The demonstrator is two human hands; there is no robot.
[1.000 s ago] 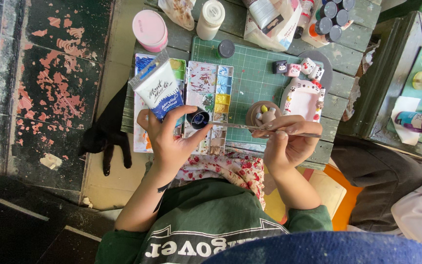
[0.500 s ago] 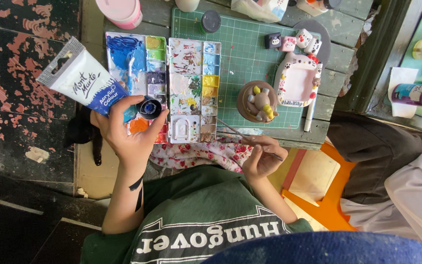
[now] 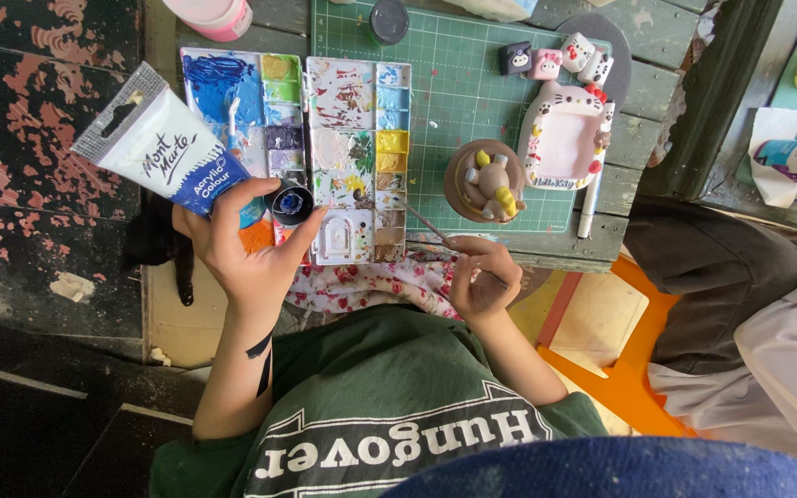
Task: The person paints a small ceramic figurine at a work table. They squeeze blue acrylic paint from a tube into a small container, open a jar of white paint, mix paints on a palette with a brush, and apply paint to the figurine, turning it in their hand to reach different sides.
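Paint tube [image 3: 163, 148], soft and light, likely best gripped near its dark cap, clasped by left hand [image 3: 242, 244]; thin brush [image 3: 431, 226] pinched by right hand [image 3: 481, 281].

Paint tube [image 3: 163, 148] in left hand [image 3: 246, 249]

Single view: head-worn camera, looking steeply down from above the person's own chest. Near edge: green shirt and lap. Far edge: table [image 3: 629, 88] with cutting mat [image 3: 472, 83]. Left: flaking floor. Right: a seated neighbour's clothing. Close range; no second view shares the scene.
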